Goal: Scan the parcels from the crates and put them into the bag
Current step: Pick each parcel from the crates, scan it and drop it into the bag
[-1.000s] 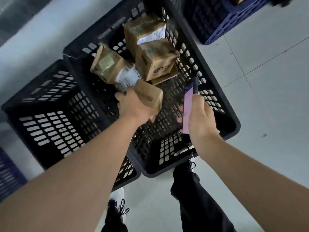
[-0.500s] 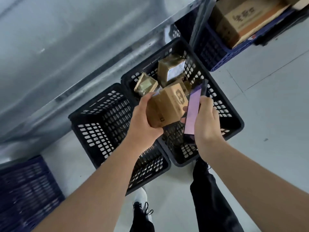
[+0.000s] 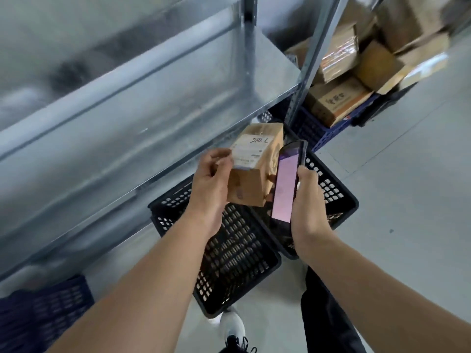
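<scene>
My left hand [image 3: 210,180] grips a small brown cardboard parcel [image 3: 254,169] with a white shipping label on its top face, lifted above the crates. My right hand [image 3: 307,200] holds a black handheld scanner [image 3: 286,182] with a lit pink screen, right beside the parcel's right side. Two black lattice crates stand on the floor below: the left crate [image 3: 229,253] looks bare inside, and the right crate [image 3: 334,192] is mostly hidden behind my hands. No bag is in view.
A grey metal shelf [image 3: 142,103] runs across the left and back. A blue crate [image 3: 328,131] piled with cardboard boxes [image 3: 339,100] stands at the back right. Another blue crate [image 3: 43,317] sits at the lower left. My legs and a shoe [image 3: 233,329] are below.
My left hand lifted the parcel out of the right crate and turned its label face upward. The scanner rose along with it, and my view tilted up toward the shelf.
</scene>
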`<state>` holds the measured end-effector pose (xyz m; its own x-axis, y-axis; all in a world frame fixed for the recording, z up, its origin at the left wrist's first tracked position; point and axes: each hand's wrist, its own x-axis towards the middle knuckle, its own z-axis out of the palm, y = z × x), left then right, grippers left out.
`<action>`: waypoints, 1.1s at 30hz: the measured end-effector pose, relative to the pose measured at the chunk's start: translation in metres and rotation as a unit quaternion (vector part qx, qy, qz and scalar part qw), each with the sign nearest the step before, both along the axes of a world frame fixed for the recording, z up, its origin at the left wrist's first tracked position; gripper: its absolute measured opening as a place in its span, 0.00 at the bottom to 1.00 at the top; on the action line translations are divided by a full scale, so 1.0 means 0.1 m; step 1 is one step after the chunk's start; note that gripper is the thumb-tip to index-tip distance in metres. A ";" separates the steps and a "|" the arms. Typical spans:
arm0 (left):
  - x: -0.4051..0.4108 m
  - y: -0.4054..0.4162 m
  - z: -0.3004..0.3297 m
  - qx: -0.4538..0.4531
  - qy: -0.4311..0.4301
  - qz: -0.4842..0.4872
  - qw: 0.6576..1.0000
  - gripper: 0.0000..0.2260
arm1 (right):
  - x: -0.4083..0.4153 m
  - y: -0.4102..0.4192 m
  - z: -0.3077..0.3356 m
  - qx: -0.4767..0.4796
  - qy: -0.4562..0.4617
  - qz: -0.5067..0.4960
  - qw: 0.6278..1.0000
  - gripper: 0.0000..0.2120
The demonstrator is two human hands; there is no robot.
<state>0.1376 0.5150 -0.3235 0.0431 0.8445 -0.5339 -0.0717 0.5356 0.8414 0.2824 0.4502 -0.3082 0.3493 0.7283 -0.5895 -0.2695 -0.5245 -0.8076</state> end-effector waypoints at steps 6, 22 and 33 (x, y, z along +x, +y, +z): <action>-0.45 -0.37 0.70 0.051 -0.024 -0.015 0.998 0.30 | -0.32 -0.40 0.85 0.037 0.008 -0.035 0.999 0.31; -0.44 -1.53 3.08 0.165 -0.129 -0.014 0.978 0.25 | -0.22 -1.45 3.13 0.186 -0.016 0.019 0.982 0.28; 0.19 -2.58 4.58 0.293 -0.104 0.052 0.949 0.46 | 0.60 -2.34 4.42 0.273 0.010 0.087 0.958 0.19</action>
<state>0.1569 0.2571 0.1341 -0.0050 0.9992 0.0404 -0.2953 -0.0400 0.9546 0.3422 0.2162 0.1340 0.1878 0.9761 -0.1094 -0.2352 -0.0635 -0.9699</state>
